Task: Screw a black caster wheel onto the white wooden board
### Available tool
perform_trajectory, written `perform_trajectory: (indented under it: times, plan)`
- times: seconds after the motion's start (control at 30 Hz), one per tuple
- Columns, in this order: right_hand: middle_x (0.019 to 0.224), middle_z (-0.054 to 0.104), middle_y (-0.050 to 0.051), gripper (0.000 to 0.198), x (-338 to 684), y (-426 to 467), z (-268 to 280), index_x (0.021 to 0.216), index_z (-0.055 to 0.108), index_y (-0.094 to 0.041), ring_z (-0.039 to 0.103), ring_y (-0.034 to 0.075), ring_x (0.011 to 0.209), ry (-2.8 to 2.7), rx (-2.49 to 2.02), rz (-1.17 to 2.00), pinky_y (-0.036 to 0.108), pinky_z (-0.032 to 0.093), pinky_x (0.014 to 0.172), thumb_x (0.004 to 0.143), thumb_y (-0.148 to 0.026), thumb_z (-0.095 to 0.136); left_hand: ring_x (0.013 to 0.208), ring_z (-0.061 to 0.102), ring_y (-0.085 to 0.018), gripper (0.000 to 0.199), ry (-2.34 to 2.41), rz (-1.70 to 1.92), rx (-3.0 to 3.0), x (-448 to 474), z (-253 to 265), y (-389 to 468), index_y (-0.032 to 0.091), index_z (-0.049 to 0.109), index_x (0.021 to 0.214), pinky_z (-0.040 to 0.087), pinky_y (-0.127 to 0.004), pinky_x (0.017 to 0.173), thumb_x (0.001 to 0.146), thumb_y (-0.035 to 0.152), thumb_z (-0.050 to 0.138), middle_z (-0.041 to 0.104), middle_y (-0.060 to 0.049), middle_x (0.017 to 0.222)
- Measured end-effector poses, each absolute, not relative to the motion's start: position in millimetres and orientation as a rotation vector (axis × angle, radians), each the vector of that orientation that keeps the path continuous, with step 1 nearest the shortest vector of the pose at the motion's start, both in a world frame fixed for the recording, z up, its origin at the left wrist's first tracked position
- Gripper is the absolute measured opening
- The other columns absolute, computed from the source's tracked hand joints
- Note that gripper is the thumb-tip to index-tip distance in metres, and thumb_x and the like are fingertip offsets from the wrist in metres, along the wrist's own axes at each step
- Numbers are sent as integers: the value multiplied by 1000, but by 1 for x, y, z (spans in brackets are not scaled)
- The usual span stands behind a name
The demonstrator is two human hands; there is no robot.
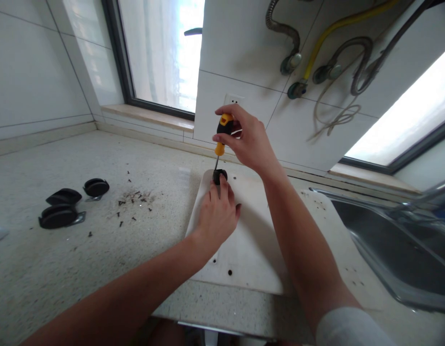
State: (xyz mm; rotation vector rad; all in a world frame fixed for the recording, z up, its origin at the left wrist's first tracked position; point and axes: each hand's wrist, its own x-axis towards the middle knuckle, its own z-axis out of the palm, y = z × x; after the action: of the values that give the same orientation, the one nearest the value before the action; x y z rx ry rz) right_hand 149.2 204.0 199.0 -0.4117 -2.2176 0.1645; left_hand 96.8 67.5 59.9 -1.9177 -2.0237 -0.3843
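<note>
Screwdriver point(220, 149), slim-shafted, curled right hand point(250, 138) gripping, half-curled left hand point(218, 211) holding rounded black caster point(218, 175)

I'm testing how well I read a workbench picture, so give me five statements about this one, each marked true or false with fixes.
1. The right hand holds a yellow and black screwdriver. True.
2. The left hand rests in the sink. False: its fingers touch a black piece at the far end of the white board.
3. Black casters lie on the countertop left of the board. True.
4. The loose screws lie on the windowsill. False: they are scattered on the countertop, between the casters and the board.
5. A yellow hose runs along the wall. True.
</note>
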Motion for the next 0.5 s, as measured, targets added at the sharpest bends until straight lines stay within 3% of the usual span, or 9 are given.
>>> perform_trajectory:
  times: [0.17,0.37,0.5]
  plan:
    - [112,77,1,38,144,204,195,126,70,-30,70,21,92,-2170,-446,125,41,62,88,91,-25,83,153,59,-48,69,-2026,-394,-1909,97,61,67,-5,52,168,59,-51,116,113,37,58,39,-34,180]
    - [127,76,6,49,145,211,196,147,67,-28,73,23,105,-2211,-379,270,39,63,91,98,-26,72,154,57,-50,71,-2034,-370,-1926,97,60,68,-6,49,169,58,-52,117,114,38,56,36,-35,181]
    - [122,77,4,51,146,207,197,145,70,-26,73,23,106,-2211,-329,305,41,61,99,94,-21,75,155,56,-50,72,-2041,-373,-1935,97,61,69,-7,46,170,57,-53,118,114,37,55,34,-36,182]
